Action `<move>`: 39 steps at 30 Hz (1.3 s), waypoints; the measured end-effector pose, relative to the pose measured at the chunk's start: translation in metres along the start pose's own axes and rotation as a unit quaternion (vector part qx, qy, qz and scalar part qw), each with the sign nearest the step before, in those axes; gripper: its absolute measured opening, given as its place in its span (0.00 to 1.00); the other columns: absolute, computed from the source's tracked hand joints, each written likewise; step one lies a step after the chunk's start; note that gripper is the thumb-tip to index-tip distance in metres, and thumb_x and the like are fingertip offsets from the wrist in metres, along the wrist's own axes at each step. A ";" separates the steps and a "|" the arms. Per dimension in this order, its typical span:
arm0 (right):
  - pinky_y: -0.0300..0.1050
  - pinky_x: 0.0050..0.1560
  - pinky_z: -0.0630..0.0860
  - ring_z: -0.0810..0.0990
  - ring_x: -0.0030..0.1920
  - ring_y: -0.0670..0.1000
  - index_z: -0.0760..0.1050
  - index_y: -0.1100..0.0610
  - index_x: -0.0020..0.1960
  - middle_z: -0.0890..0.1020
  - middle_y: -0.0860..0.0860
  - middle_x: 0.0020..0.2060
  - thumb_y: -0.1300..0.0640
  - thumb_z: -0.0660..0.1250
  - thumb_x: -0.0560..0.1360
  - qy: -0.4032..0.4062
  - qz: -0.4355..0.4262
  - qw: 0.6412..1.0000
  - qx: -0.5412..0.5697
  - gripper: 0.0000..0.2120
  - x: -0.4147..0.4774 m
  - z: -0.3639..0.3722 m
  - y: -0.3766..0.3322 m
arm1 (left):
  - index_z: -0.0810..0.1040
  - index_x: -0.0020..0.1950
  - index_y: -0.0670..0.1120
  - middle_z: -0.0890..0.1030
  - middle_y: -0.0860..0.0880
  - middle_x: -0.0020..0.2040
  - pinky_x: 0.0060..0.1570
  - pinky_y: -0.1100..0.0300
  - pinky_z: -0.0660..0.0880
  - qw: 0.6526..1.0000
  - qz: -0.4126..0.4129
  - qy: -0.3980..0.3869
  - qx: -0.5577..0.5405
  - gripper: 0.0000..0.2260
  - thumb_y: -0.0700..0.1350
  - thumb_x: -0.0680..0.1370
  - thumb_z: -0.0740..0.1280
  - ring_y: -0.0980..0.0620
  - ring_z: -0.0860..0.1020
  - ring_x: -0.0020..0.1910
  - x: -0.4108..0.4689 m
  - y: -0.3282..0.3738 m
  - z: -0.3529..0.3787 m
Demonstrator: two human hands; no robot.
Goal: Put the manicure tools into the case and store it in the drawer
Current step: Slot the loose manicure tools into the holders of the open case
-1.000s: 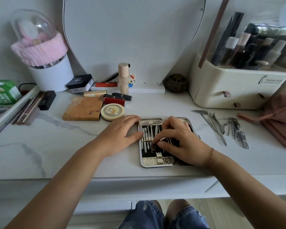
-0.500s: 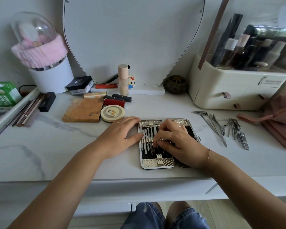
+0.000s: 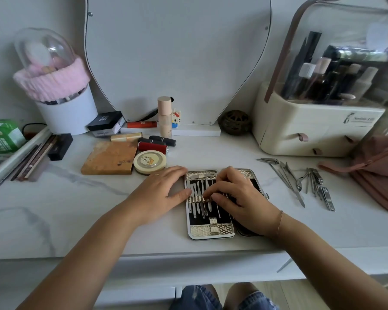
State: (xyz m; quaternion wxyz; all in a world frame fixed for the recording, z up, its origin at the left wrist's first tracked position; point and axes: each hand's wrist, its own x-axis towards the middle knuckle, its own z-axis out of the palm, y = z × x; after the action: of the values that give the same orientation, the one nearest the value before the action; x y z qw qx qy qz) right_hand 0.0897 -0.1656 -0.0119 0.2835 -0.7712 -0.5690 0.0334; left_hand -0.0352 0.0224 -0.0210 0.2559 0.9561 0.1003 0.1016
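An open manicure case [image 3: 211, 231] with a silver patterned rim and black lining lies flat on the white marble table, near its front edge. Several thin metal tools [image 3: 198, 198] sit under the elastic loops in its left half. My left hand [image 3: 161, 193] rests flat against the case's left edge, thumb touching the rim. My right hand [image 3: 238, 198] lies over the case's middle and right half, fingers curled, fingertips pinching a thin tool at the loops. Several loose manicure tools [image 3: 300, 182] lie on the table to the right of the case.
A cream cosmetics organiser [image 3: 305, 130] with small drawers stands at the back right, a pink bag [image 3: 376, 171] beside it. Left of the case are a round tin [image 3: 150, 162], a brown palette [image 3: 109, 158], lipsticks and a white brush holder [image 3: 65, 113]. A mirror stands behind.
My right hand has shifted slightly along the loops while working a tool in. My left hand stays against the case's left edge.
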 end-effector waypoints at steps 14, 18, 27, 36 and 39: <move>0.42 0.41 0.69 0.77 0.40 0.51 0.82 0.52 0.39 0.80 0.49 0.34 0.51 0.72 0.68 0.140 0.349 0.919 -0.120 0.05 -0.017 -0.079 0.083 | 0.59 0.73 0.56 0.60 0.59 0.73 0.66 0.66 0.53 1.000 0.009 -0.005 0.000 0.28 0.62 0.74 0.56 0.64 0.56 0.70 -0.001 -0.001 0.001; 0.46 0.48 0.72 0.76 0.42 0.52 0.79 0.50 0.35 0.78 0.48 0.35 0.49 0.73 0.67 0.111 0.355 0.916 -0.151 0.06 -0.008 -0.078 0.084 | 0.59 0.73 0.55 0.60 0.59 0.73 0.65 0.66 0.52 1.000 0.010 -0.003 0.001 0.27 0.61 0.75 0.56 0.65 0.56 0.68 -0.001 0.001 0.000; 0.43 0.37 0.74 0.77 0.34 0.55 0.79 0.60 0.31 0.77 0.53 0.27 0.56 0.69 0.65 -0.038 0.383 0.905 -0.179 0.08 0.014 -0.081 0.083 | 0.59 0.73 0.56 0.60 0.58 0.73 0.67 0.64 0.54 1.000 -0.003 -0.008 0.000 0.29 0.63 0.73 0.55 0.60 0.57 0.71 0.001 -0.001 0.001; 0.41 0.27 0.59 0.62 0.27 0.50 0.65 0.60 0.24 0.65 0.53 0.24 0.61 0.62 0.70 -0.030 0.311 0.939 -0.143 0.16 0.007 -0.079 0.056 | 0.59 0.72 0.57 0.62 0.58 0.72 0.70 0.57 0.57 1.000 -0.005 -0.010 -0.006 0.37 0.74 0.68 0.48 0.58 0.59 0.71 0.001 -0.006 0.002; 0.40 0.30 0.67 0.68 0.27 0.50 0.76 0.68 0.35 0.74 0.53 0.24 0.63 0.63 0.73 0.015 0.283 0.958 0.052 0.10 0.010 -0.079 0.041 | 0.60 0.72 0.56 0.62 0.57 0.72 0.70 0.57 0.58 1.000 -0.006 -0.006 -0.006 0.40 0.75 0.66 0.47 0.57 0.60 0.71 0.002 -0.007 0.002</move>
State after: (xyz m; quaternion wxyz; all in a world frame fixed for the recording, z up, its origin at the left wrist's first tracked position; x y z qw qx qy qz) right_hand 0.1578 -0.1956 0.0377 0.3106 -0.8852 -0.3210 0.1301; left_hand -0.0333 0.0281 -0.0265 0.2632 0.9545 0.1035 0.0947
